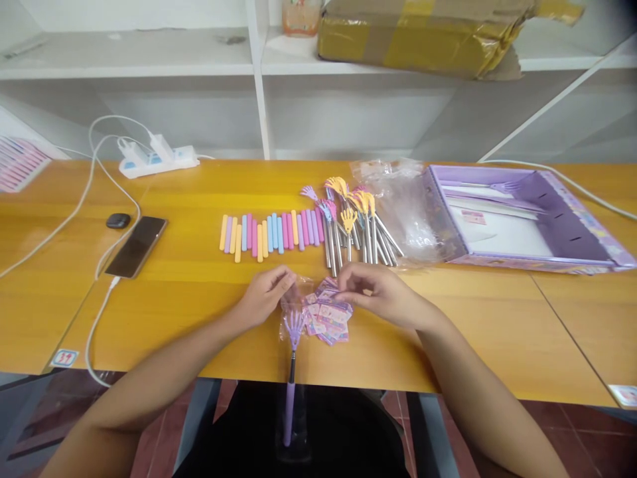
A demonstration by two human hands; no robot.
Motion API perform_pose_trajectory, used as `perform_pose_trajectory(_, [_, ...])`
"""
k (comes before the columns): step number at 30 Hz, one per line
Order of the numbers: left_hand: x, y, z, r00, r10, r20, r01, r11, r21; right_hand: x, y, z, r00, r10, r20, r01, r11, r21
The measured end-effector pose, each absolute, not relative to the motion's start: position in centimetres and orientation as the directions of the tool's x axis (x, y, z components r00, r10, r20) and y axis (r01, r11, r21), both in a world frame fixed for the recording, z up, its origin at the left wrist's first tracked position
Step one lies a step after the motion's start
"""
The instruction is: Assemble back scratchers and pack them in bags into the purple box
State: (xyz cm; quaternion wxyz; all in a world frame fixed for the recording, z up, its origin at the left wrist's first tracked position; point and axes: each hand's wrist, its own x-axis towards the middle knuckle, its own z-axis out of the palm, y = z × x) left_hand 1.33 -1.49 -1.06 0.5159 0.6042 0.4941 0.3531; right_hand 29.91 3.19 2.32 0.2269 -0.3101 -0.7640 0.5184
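Note:
My left hand (269,292) pinches the top of a clear plastic bag (294,454). Inside the bag lies a purple back scratcher (291,392), its hand-shaped head toward the table and its handle hanging over the front edge above my lap. Small pink and purple printed cards (331,322) lie in a loose pile just right of the bag. My right hand (375,292) is at the pile's upper right, thumb and forefinger closed at the edge of a card; the fingertips are partly hidden.
Behind the hands lie a row of coloured handles (271,234), metal back scratchers (365,226) and empty clear bags (415,219). A purple open box (527,252) stands at right. On the left are a phone (137,247), a black earbud case (118,220), cables and a power strip (159,161).

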Motion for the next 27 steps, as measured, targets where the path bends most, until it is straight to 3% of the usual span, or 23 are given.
perform_pose_trajectory(2, [1.7,-1.7,-1.1,0.255,0.964,-0.070,0.251,0.004,0.968,28.9,2.4,2.4,-0.683,0.726,0.083,0.143,0.244,-0.959])
perform_pose_trajectory(4, [2.1,-1.9,-1.2,0.246,0.967,-0.068,0.249,0.004,0.968,27.6,1.7,2.1,-0.651,0.738,0.177,0.105,0.318,-0.942])
perform_pose_trajectory(7, [2.3,-2.1,-1.4,0.274,0.956,-0.102,0.151,0.062,0.987,26.3,1.4,1.4,-0.540,0.776,0.325,0.156,0.472,-0.868])
perform_pose_trajectory(12, [2.4,-2.2,-1.7,0.299,0.953,-0.056,0.016,0.053,0.998,26.3,2.1,0.9,-0.407,0.828,0.385,0.206,0.494,-0.845])
perform_pose_trajectory(18, [2.8,-2.4,-1.5,0.395,0.914,-0.086,0.071,0.064,0.995,26.8,2.5,1.6,-0.418,0.753,0.508,0.261,0.635,-0.727])
perform_pose_trajectory(27, [3.0,-2.5,-1.4,0.392,0.917,-0.070,0.094,0.036,0.995,27.1,2.8,1.4,-0.544,0.663,0.514,0.270,0.718,-0.641])
